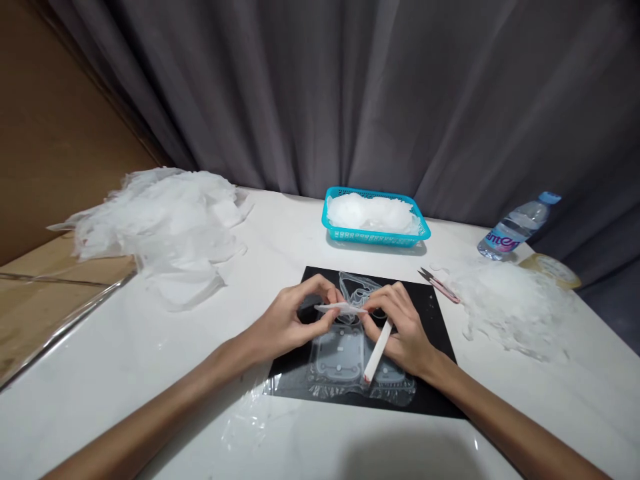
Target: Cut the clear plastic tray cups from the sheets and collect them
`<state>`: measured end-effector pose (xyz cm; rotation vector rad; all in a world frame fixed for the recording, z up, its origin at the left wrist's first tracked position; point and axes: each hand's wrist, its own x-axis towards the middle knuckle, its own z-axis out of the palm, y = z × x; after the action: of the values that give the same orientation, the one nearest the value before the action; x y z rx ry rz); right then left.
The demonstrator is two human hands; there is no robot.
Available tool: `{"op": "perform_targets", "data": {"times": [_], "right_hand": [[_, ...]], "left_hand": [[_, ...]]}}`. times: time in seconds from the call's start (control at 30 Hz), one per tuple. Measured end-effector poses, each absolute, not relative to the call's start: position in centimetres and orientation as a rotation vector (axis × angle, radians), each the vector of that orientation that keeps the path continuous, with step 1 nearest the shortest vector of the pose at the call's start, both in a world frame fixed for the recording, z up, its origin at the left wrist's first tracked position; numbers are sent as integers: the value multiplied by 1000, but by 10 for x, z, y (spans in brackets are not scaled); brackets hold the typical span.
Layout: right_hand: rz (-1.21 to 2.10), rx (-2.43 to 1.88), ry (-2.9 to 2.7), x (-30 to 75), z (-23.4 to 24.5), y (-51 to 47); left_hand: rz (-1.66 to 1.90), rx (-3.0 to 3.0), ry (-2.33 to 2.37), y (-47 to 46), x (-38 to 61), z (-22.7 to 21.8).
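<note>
Between both hands is a small flat white piece (341, 308), seen almost edge-on above a black mat. My left hand (300, 313) pinches its left end between thumb and fingers. My right hand (397, 327) pinches the right end. A white stick-like strip (379, 350) with a red mark at its lower tip is also tucked in my right hand. Below the hands, clear moulded plastic pieces (340, 353) lie on the black mat (445, 357). Clear plastic strips (357, 287) lie just behind the fingers.
A blue basket (379, 238) of white pieces stands at the back. Thin white sheets (175, 213) are heaped at the left. At the right are small pink-handled snips (443, 288), translucent scraps (510, 303), a water bottle (517, 227) and a tape roll (553, 270).
</note>
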<state>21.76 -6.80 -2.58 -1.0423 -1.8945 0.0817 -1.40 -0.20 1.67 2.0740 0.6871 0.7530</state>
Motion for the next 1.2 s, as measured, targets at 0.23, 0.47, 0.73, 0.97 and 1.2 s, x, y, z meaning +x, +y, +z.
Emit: {"op": "perform_targets", "data": {"times": [0.23, 0.47, 0.73, 0.97, 1.2], "right_hand": [[15, -1014, -1966, 217, -28, -70], [86, -1052, -2021, 218, -29, -69], [89, -1014, -1970, 218, -29, -69], [77, -1000, -1977, 218, -29, -70], [18, -1052, -2020, 218, -27, -69]], "left_hand": [[687, 2121, 686, -8, -12, 14], [753, 2156, 620, -7, -13, 16], [693, 2164, 643, -7, -12, 14], [668, 2139, 560, -9, -8, 17], [660, 2020, 635, -7, -9, 17]]}}
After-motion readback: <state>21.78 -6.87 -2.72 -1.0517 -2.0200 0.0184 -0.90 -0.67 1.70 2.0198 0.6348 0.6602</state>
